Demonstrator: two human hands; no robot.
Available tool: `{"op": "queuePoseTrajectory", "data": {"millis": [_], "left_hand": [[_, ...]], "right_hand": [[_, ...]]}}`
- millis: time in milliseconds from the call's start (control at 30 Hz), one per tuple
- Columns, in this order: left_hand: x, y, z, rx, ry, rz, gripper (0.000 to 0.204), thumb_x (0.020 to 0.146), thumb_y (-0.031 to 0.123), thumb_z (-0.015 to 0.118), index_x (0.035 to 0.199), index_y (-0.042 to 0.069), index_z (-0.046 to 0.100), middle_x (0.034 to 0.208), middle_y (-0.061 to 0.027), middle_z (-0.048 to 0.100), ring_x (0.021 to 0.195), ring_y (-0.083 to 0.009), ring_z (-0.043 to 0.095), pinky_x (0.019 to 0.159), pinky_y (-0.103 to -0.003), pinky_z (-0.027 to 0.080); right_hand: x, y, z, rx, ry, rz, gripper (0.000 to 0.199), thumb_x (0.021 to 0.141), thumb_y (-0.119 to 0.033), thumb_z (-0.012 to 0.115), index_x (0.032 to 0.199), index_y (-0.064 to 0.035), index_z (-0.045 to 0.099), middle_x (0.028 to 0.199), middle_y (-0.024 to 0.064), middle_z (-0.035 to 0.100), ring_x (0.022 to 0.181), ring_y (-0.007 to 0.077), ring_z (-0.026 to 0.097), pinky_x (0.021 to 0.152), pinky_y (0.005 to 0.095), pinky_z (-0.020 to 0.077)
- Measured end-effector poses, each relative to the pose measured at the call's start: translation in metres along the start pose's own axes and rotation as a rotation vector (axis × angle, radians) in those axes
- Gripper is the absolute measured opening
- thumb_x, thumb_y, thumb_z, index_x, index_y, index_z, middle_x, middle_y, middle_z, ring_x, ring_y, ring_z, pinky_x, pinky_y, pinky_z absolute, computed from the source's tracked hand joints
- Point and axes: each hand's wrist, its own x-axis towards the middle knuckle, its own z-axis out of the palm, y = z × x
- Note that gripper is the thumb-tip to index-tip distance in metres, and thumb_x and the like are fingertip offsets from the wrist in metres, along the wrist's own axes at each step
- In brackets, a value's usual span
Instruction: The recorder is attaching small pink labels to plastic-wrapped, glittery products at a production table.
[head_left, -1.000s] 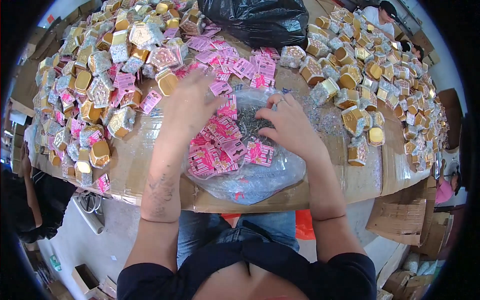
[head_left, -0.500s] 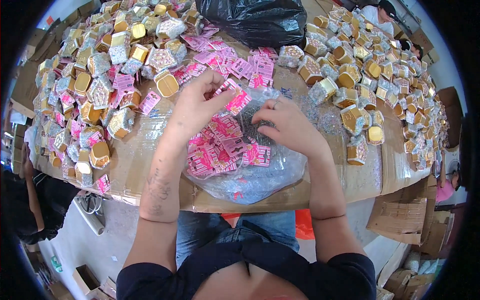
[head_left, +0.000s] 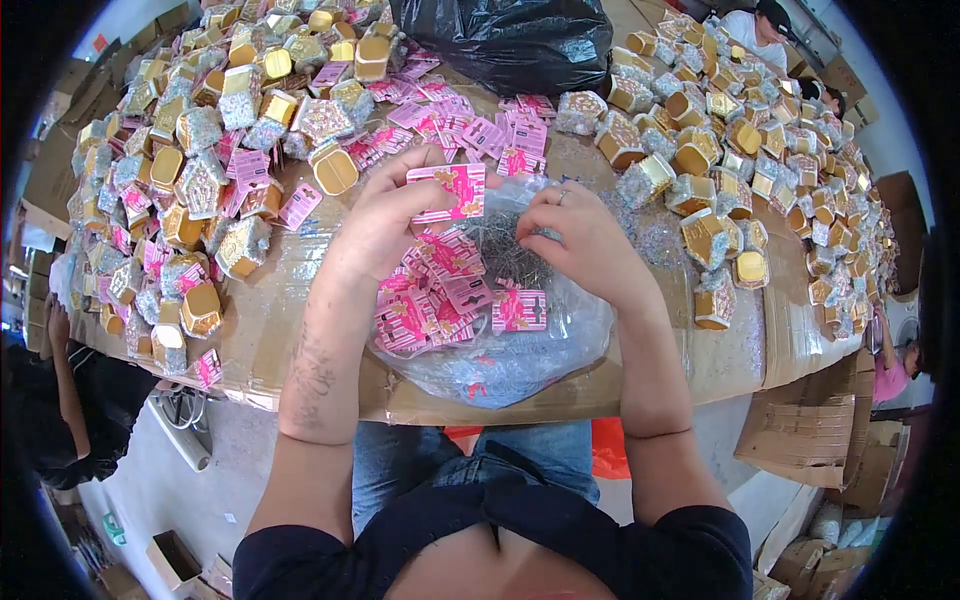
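My left hand (head_left: 385, 215) is closed on a pink-and-white striped card (head_left: 465, 188), pinching it between thumb and fingers so that its printed face points up. To the right of the card, my right hand (head_left: 585, 245) has its fingertips pinched together; whatever they hold is too small to make out. Below both hands lies a clear plastic bag (head_left: 545, 365) on the cardboard-covered table. On the bag rest a heap of the same pink cards (head_left: 425, 305) and a tangle of thin dark wire-like pieces (head_left: 500, 238). One card (head_left: 520, 312) sits apart from the heap.
Glittery house-shaped ornaments with gold bases (head_left: 200, 190) crowd the left side, some with pink cards. More ornaments (head_left: 740, 165) cover the right. A black plastic bag (head_left: 505, 45) stands at the back, with loose cards (head_left: 485, 135) before it. Other people are around the table.
The card in my left hand has turned flatter and more level. My right fingertips have drawn together and moved slightly right. At the back left, an ornament has shifted, showing its gold base.
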Motion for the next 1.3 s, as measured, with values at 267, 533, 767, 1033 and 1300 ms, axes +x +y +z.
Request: {"op": "queuePoseTrajectory", "data": {"millis": [267, 533, 767, 1033, 1300], "left_hand": [[0.001, -0.006, 0.011, -0.012, -0.253, 0.209, 0.015, 0.079, 0.004, 0.057, 0.091, 0.007, 0.048, 0.136, -0.026, 0.048, 0.122, -0.0305, 0.053, 0.102, -0.041, 0.04], [-0.006, 0.006, 0.029, -0.066, -0.168, 0.18, 0.033, 0.094, 0.012, 0.048, 0.126, 0.003, 0.046, 0.131, -0.0226, 0.054, 0.122, -0.0281, 0.054, 0.102, -0.037, 0.042], [0.003, -0.006, 0.02, 0.147, -0.121, 0.295, 0.037, 0.096, 0.006, 0.04, 0.132, 0.0, 0.041, 0.119, -0.0243, 0.061, 0.111, -0.0284, 0.061, 0.096, -0.037, 0.046], [0.001, -0.002, 0.021, 0.154, -0.141, 0.329, 0.051, 0.09, -0.004, 0.037, 0.139, 0.003, 0.024, 0.11, -0.024, 0.065, 0.093, -0.0253, 0.069, 0.082, -0.03, 0.051], [0.0, -0.006, 0.029, 0.205, -0.074, 0.376, 0.06, 0.089, -0.008, 0.035, 0.144, 0.007, 0.016, 0.107, -0.0235, 0.066, 0.094, -0.0256, 0.068, 0.087, -0.035, 0.051]], "right_hand": [[-0.005, -0.004, 0.013, -0.035, -0.048, -0.097, 0.013, 0.075, -0.015, 0.071, 0.087, -0.0095, 0.068, 0.097, 0.0042, 0.061, 0.095, 0.0263, 0.055, 0.086, 0.0386, 0.0426], [-0.004, -0.001, 0.008, -0.099, -0.055, -0.069, 0.008, 0.074, -0.016, 0.071, 0.082, -0.014, 0.072, 0.092, 0.0028, 0.062, 0.095, 0.0243, 0.056, 0.086, 0.0392, 0.0432], [0.0, 0.001, 0.007, -0.051, 0.037, -0.069, 0.008, 0.076, -0.014, 0.069, 0.082, -0.0098, 0.071, 0.085, 0.0055, 0.063, 0.088, 0.0268, 0.059, 0.081, 0.0396, 0.0452], [0.001, 0.001, 0.003, 0.079, 0.038, -0.001, 0.009, 0.076, -0.009, 0.064, 0.084, -0.0058, 0.067, 0.088, 0.0103, 0.064, 0.089, 0.0323, 0.06, 0.079, 0.041, 0.0469], [0.002, 0.0, -0.006, 0.41, 0.02, 0.286, 0.012, 0.077, -0.013, 0.071, 0.086, -0.0059, 0.07, 0.084, 0.0061, 0.064, 0.084, 0.0195, 0.06, 0.073, 0.0321, 0.0456]]}}
